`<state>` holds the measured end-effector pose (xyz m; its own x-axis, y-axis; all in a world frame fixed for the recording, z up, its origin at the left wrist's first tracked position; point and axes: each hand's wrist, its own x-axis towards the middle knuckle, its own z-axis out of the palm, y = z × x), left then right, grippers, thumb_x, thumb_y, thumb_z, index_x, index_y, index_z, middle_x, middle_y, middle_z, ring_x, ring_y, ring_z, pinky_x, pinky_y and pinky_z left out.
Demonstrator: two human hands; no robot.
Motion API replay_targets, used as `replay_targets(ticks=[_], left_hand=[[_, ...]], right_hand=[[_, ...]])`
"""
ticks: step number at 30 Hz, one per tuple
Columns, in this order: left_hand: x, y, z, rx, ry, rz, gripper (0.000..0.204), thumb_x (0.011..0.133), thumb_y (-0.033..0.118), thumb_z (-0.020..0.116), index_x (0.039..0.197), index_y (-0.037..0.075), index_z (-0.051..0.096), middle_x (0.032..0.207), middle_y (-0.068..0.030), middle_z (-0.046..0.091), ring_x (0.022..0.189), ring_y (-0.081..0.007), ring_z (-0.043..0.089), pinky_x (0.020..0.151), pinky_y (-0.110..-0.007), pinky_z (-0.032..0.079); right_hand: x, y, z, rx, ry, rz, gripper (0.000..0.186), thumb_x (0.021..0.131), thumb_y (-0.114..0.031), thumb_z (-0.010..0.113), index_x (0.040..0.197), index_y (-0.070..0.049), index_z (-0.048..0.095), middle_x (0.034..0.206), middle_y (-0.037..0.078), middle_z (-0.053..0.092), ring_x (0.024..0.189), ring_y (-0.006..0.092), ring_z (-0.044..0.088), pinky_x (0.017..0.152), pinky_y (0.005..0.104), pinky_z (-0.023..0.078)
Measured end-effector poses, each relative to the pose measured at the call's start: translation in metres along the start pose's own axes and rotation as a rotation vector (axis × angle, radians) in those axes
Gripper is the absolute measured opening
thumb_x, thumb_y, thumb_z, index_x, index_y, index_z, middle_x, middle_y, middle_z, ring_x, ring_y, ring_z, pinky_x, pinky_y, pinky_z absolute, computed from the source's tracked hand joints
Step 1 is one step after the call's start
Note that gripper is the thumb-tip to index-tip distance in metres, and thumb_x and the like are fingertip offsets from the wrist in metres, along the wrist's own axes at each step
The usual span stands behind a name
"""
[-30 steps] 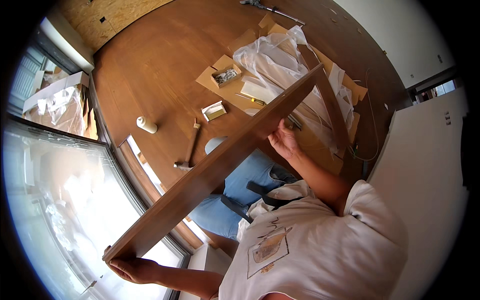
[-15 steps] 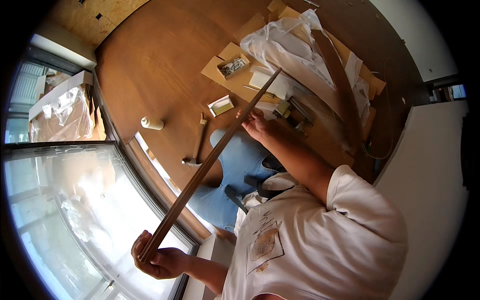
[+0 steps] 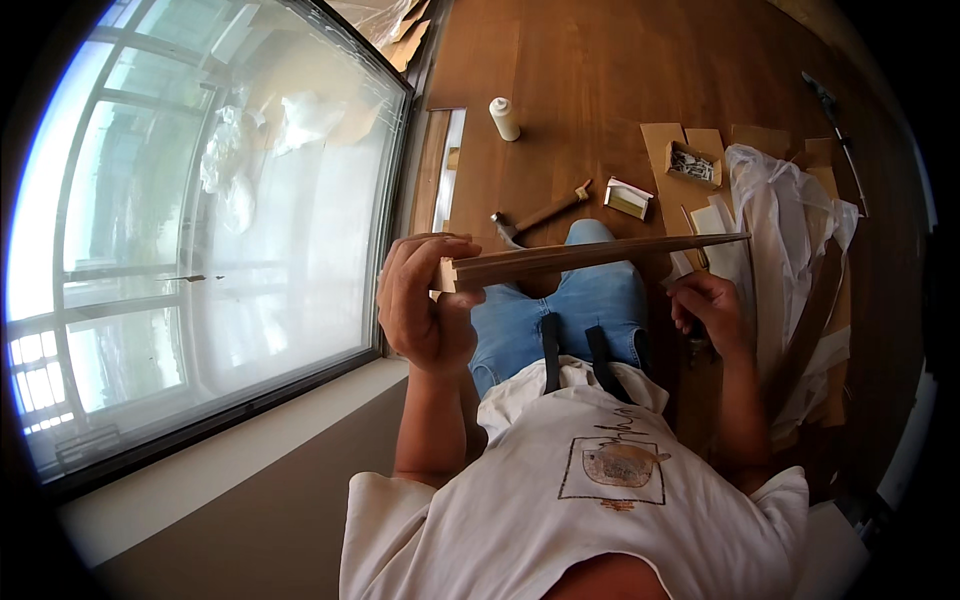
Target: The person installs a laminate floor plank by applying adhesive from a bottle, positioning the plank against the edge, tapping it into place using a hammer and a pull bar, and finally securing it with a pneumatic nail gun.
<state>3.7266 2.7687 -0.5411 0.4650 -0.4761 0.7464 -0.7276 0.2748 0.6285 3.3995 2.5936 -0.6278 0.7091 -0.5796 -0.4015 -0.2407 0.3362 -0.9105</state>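
Observation:
A long brown wooden trim strip (image 3: pixel 580 257) runs across in front of me over my knees, its cut end at the left and its thin far end pointing right. My left hand (image 3: pixel 430 300) is closed around the cut end, beside the window. Below the strip's right part, my right hand (image 3: pixel 708 305) is apart from it with the fingers curled; whether anything is in them is hidden. On the floor beyond the strip lie a hammer (image 3: pixel 545 213) with a wooden handle and a small open white box (image 3: pixel 628 198).
A white bottle (image 3: pixel 504 119) stands on the brown wooden floor. An open carton of small fixings (image 3: pixel 693 164) sits on cardboard at right, beside crumpled plastic sheeting (image 3: pixel 775 200). A long thin tool (image 3: pixel 845 145) lies farther right. The glass window (image 3: pixel 290 200) and its sill are close on my left.
The view has turned, and the strip now lies nearly level instead of slanting up to the right. My right hand has let go of it; my left hand still holds its end.

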Motion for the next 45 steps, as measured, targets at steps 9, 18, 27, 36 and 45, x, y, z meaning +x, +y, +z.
replay_targets(ticks=[9, 18, 27, 36, 45], left_hand=[[-0.015, 0.027, -0.002, 0.068, -0.086, 0.0, 0.039, 0.087, 0.03, 0.077, 0.106, -0.003, 0.066, 0.091, -0.0146, 0.071, 0.078, -0.0312, 0.066, 0.069, -0.038, 0.051], [-0.013, 0.047, 0.001, 0.107, -0.049, -0.032, 0.036, 0.087, 0.025, 0.08, 0.107, -0.001, 0.065, 0.087, -0.0141, 0.069, 0.072, -0.0313, 0.064, 0.064, -0.039, 0.05], [-0.011, 0.064, 0.011, 0.2, 0.088, 0.041, 0.036, 0.081, 0.016, 0.085, 0.106, -0.001, 0.066, 0.083, -0.0121, 0.067, 0.068, -0.0288, 0.064, 0.059, -0.038, 0.05], [0.004, 0.077, 0.024, 0.255, 0.106, 0.077, 0.03, 0.084, 0.016, 0.082, 0.103, 0.0, 0.066, 0.079, -0.0108, 0.064, 0.067, -0.0288, 0.063, 0.058, -0.039, 0.05], [0.009, 0.079, 0.029, 0.241, 0.087, 0.102, 0.032, 0.084, 0.018, 0.082, 0.104, -0.001, 0.066, 0.08, -0.0113, 0.064, 0.067, -0.0283, 0.062, 0.057, -0.038, 0.049]], right_hand=[[0.002, -0.159, 0.135, -0.517, 0.002, -0.971, 0.018, 0.088, -0.002, 0.078, 0.105, 0.0, 0.073, 0.096, 0.009, 0.07, 0.079, 0.0128, 0.065, 0.067, 0.0243, 0.052], [0.004, -0.176, 0.167, -0.737, 0.028, -1.151, 0.023, 0.082, 0.0, 0.082, 0.102, -0.003, 0.073, 0.094, 0.007, 0.069, 0.074, 0.0119, 0.065, 0.059, 0.0249, 0.052], [-0.001, -0.193, 0.172, -1.059, 0.189, -1.434, 0.016, 0.075, -0.002, 0.079, 0.087, -0.006, 0.069, 0.08, 0.005, 0.065, 0.066, 0.0225, 0.065, 0.056, 0.0339, 0.051], [-0.021, -0.213, 0.166, -1.293, 0.264, -1.399, 0.019, 0.073, 0.006, 0.079, 0.087, -0.003, 0.069, 0.079, 0.01, 0.071, 0.068, 0.0241, 0.071, 0.058, 0.0318, 0.055], [-0.027, -0.221, 0.16, -1.394, 0.306, -1.399, 0.019, 0.072, 0.006, 0.078, 0.085, -0.004, 0.068, 0.078, 0.009, 0.07, 0.066, 0.0238, 0.069, 0.058, 0.0321, 0.055]])
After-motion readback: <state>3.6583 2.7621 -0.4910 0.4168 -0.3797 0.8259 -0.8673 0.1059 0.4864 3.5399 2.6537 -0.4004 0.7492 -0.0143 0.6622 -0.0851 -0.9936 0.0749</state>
